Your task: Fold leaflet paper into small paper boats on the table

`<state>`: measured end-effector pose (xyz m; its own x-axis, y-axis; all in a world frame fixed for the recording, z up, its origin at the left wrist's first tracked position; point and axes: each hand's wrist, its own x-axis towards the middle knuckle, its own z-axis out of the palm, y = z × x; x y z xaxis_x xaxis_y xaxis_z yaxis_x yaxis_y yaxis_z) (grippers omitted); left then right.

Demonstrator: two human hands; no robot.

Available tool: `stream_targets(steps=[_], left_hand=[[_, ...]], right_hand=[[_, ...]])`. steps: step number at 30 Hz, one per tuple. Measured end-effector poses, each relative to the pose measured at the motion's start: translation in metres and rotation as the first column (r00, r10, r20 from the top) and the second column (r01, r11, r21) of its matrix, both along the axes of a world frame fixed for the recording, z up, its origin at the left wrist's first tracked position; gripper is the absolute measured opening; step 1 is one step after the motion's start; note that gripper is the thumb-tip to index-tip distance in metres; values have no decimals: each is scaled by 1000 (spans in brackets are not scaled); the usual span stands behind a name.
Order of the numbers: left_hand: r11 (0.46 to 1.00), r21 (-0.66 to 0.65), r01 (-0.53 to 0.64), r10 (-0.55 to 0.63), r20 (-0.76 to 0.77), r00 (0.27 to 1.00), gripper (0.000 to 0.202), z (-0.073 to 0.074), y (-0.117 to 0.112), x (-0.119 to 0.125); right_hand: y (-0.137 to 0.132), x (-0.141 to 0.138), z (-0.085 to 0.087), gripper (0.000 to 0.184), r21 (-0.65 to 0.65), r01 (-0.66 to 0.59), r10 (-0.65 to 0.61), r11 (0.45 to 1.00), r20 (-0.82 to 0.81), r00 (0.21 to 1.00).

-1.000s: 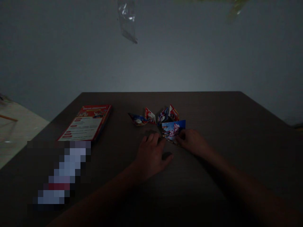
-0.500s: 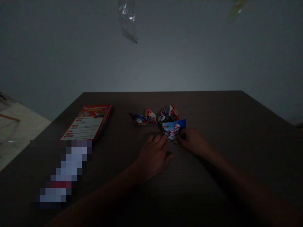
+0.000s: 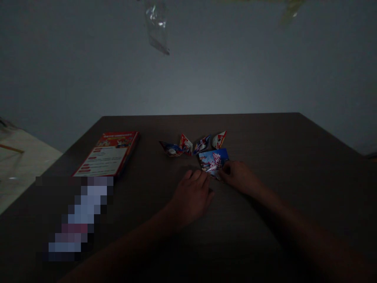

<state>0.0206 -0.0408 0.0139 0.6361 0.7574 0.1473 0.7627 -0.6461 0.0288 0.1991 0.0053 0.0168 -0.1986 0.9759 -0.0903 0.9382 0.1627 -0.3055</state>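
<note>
1. Your piece is the blue printed paper (image 3: 214, 159), near the middle of the counter (image 3: 265, 135), just in front of a row of folded paper pieces (image 3: 186, 145).
2. Your right hand (image 3: 239, 177) pinches its lower right edge, thumb against fingers. Your left hand (image 3: 192, 194) is palm down, fingers extended and wrapped around nothing, at the lower left corner; you cannot tell whether those fingertips touch the paper.
3. Expect it to be very light, so a brush of a knuckle or a puff of air could shift it.
4. It looks thin but springy, probably holding a crease well and lifting where unpressed.
5. The sheen suggests a coated, slightly slippery face; use dry fingertip pads rather than force.
6. Take it by edges or corners, thumb opposite forefinger, and steady the other side flat. Squeezing the middle would likely buckle it; tugging a corner could tear it.
</note>
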Motion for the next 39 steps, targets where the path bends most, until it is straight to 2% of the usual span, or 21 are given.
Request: stream_targets(steps=[29,35,39], left_hand=[[999,-35,-2,3,15,1000,38,2,-1,-4],[998,-63,9,-6,61,998,42,5,-1,-6],[996,-83,-18,24,74,997,34,7,1,-5]], right_hand=[[0,0,1,25,-2,-11,11,1000,-14,1000],[-1,1,-3,36,17,24,-24,1000,-14,1000],[0,2,-4,39,25,20,-20,999,-1,1000]])
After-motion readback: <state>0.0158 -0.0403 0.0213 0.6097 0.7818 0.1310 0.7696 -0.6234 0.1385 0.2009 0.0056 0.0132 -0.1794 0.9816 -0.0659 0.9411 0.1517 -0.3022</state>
